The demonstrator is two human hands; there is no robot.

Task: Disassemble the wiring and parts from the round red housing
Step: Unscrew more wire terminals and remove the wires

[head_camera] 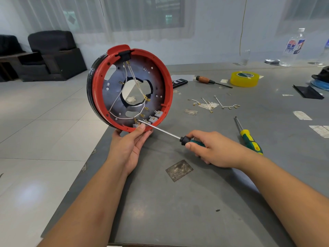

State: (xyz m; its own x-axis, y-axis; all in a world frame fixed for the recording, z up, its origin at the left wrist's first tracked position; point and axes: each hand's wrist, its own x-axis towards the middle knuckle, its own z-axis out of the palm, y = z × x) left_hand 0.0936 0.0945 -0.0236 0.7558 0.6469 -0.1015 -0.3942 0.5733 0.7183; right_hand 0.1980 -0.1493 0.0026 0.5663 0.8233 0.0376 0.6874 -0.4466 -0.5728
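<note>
Your left hand (130,145) is gripping the bottom rim of the round red housing (130,87), propping it upright at the grey table's (178,202) left edge. Your right hand (211,148) is clasping a screwdriver (165,130), its slim steel shaft touching brass-tipped white wires (124,117) inside.
</note>
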